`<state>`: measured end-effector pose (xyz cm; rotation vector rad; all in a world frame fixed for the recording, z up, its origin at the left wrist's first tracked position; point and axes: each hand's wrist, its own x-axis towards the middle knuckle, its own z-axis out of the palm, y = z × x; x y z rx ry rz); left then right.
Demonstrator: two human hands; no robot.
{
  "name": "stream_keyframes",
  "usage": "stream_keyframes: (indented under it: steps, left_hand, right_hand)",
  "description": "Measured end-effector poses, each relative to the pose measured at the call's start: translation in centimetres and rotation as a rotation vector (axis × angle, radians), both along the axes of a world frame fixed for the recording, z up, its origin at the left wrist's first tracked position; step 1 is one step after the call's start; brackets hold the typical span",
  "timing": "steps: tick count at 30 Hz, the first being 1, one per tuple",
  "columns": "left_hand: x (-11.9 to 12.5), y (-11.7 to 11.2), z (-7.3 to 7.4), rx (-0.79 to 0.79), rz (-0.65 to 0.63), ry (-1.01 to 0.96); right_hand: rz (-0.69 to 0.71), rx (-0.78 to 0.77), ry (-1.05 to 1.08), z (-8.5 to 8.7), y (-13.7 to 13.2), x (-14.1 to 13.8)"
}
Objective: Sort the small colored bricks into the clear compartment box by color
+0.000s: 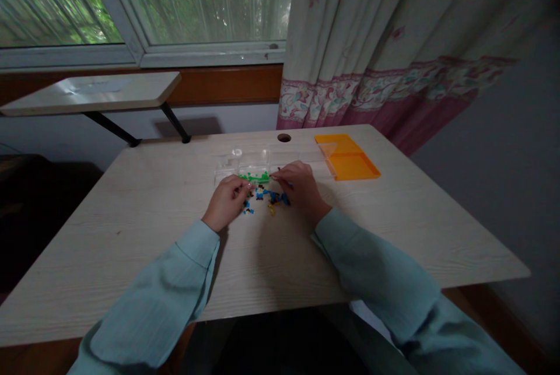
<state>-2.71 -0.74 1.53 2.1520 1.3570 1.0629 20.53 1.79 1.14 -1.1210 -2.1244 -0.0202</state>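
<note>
Table (153, 246): pale wood grain, window (210, 7) and patterned curtain (341, 42) behind.
Blue pieces (275, 196): loose on the table between left hand (226, 201) and right hand (303, 186).
Clear tray (252, 156): just beyond both hands, green pieces (263, 177) at its near side.
Grip: narrow in both hands; whether either holds a piece, I cannot tell.

Light: dim daylight from the window (210, 2) beyond the desk (144, 223). Shadow: soft, desk's middle to near edge; deep gloom left of desk. Glare: pale sheen, shelf (151, 88) above desk's far left. Definition: small pieces (275, 196) on desk, indistinct. Distortion: wide-angle stretch; frame corner blackened, above and right of desk.
</note>
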Motion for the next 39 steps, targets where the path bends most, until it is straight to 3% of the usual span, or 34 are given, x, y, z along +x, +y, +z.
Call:
stream_keyframes:
  steps: [4, 8, 17, 25, 33, 39]
  left_hand:
    - [-1.1, 0.3, 0.6, 0.052, 0.051, 0.141]
    - [-1.8, 0.3, 1.3, 0.046, 0.037, 0.282]
    - [-3.7, 0.2, 2.8, -0.162, -0.117, 0.385]
    - [-4.2, 0.4, 2.4, -0.301, -0.232, 0.355]
    - [-4.5, 0.4, 2.3, -0.199, -0.326, 0.386]
    - [-3.8, 0.2, 2.0, -0.159, -0.311, 0.437]
  right_hand:
    - [-0.168, -0.013, 0.033, -0.2, 0.8, 1.1]
    - [-0.229, -0.021, 0.033, -0.6, 1.0, 1.1]
    - [-0.246, -0.09, -0.052, -0.5, 0.8, 0.6]
    - [-0.245, -0.123, -0.104, -0.5, 0.8, 0.7]
    - [-0.23, -0.073, -0.055, -0.1, 0.5, 0.7]
    - [-0.129, -0.04, -0.04, 0.4, 0.1, 0.2]
